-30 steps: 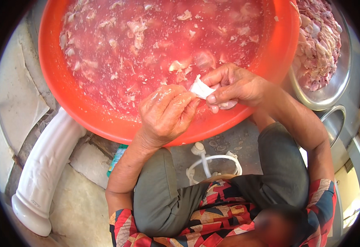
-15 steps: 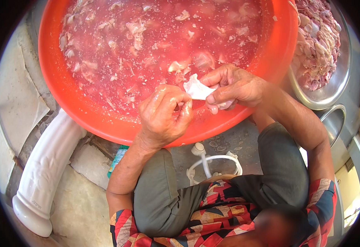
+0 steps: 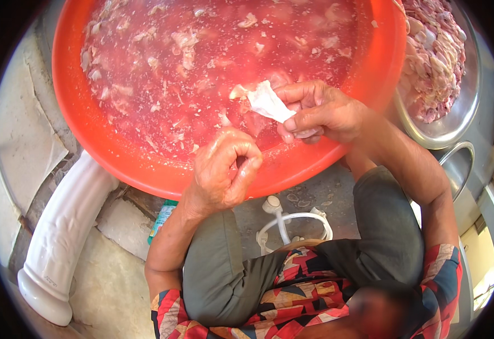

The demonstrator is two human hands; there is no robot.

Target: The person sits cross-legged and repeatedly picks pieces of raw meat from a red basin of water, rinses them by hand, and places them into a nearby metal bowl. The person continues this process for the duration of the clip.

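Observation:
My right hand [image 3: 320,113] grips a pale piece of raw meat [image 3: 271,103] between thumb and fingers, above the near right part of a large red basin [image 3: 139,176]. A white flap of it sticks out to the left. My left hand [image 3: 227,166] is apart from the meat, over the basin's near rim. Its thumb and forefinger are pinched and the other fingers curled; whatever is in them, if anything, is hidden. Cloudy pinkish-red water [image 3: 213,107] fills the basin, with several pale meat scraps [image 3: 186,48] floating in it.
A steel bowl [image 3: 445,138] heaped with raw meat pieces [image 3: 434,62] stands at the far right. Below it is a metal rim [image 3: 464,155]. To the left lies a white ceramic pedestal [image 3: 66,231]. A green bottle [image 3: 161,220] and a white ring-shaped frame [image 3: 309,216] are between basin and legs.
My left hand has come away from the meat, moving down and slightly left. The piece in my right hand has its white flap tilted further up-left.

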